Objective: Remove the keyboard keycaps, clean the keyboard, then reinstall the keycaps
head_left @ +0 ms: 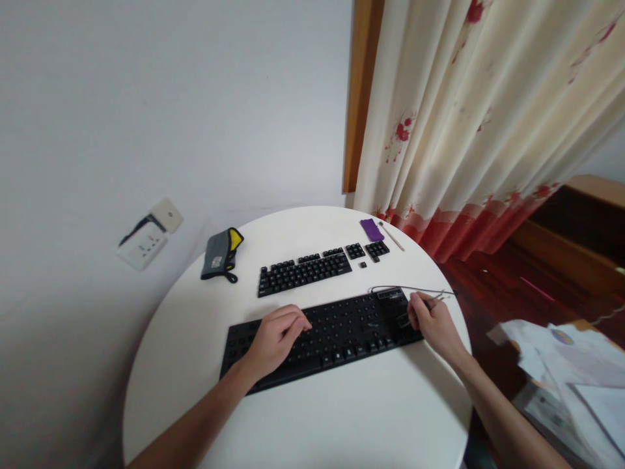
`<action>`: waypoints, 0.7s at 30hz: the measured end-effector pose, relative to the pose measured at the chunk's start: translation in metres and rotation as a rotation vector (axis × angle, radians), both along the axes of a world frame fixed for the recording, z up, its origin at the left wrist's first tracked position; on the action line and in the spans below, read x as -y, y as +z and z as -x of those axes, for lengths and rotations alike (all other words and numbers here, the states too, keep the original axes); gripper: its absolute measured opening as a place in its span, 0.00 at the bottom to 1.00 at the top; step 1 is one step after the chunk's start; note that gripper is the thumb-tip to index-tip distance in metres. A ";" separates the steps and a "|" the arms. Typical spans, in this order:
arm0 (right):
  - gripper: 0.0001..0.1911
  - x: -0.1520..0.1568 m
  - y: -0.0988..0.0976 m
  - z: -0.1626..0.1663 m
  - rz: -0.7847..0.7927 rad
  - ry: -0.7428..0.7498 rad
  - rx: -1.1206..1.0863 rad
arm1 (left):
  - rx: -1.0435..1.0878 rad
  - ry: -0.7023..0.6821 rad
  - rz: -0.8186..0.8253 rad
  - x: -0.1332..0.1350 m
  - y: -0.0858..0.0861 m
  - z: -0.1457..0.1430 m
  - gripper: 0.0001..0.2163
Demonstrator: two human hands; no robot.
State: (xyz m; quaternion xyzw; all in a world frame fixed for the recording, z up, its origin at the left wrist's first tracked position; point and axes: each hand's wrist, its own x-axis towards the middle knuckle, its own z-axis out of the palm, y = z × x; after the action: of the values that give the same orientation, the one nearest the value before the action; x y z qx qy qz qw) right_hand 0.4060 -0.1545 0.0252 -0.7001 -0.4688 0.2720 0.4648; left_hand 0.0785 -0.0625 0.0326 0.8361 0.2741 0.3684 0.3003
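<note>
- Gripping a thin tool (428, 304) in my right hand (436, 324), I have its fingers curled closed over the keyboard's 3 o'clock end; the tool's light prongs poke out behind my knuckles, and the rest is hidden.
- My left hand (276, 335) lies over the keyboard's 9 o'clock half, fingers bent in with the thumb close by; whether they pinch anything I cannot tell.
- The keyboard (356, 317) sits around the middle of the round table (342, 417), between my arms. Its black case holds rows of bare stubs, with some bottom keys (338, 355) fitted along the 6 o'clock edge.
- Loose keys (305, 273) lie toward 12 o'clock, just beyond the keyboard, grouped in rows and blocks; one single key (362, 265) is set apart, toward 1 o'clock.
- A grey pouch (215, 254) lies at 10 to 11 o'clock, its yellow inside showing at one end; what it contains I cannot see.
- At 1 o'clock a purple cloth (372, 230) lies just beside a slim stick (392, 236).
- A cable (405, 288) runs from the keyboard's far edge toward 3 o'clock, passing near my right hand.
- Off the table, around 4 o'clock, papers (576, 365) lie in a pile.
</note>
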 end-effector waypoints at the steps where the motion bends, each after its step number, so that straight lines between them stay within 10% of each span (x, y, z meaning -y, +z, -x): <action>1: 0.22 -0.002 0.005 0.005 -0.028 0.001 0.009 | -0.003 -0.003 0.002 0.000 0.000 0.000 0.13; 11: 0.17 -0.041 0.050 0.096 -0.212 0.404 0.065 | -0.038 0.027 0.005 0.000 -0.005 0.001 0.10; 21: 0.13 -0.043 0.009 0.142 -0.243 0.429 -0.091 | -0.030 0.048 -0.071 -0.002 -0.007 -0.001 0.07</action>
State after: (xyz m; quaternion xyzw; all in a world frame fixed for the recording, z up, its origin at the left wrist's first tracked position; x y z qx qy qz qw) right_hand 0.2637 -0.1117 0.0344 -0.5105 -0.6146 0.3373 0.4979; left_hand 0.0797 -0.0609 0.0255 0.8449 0.2851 0.3723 0.2573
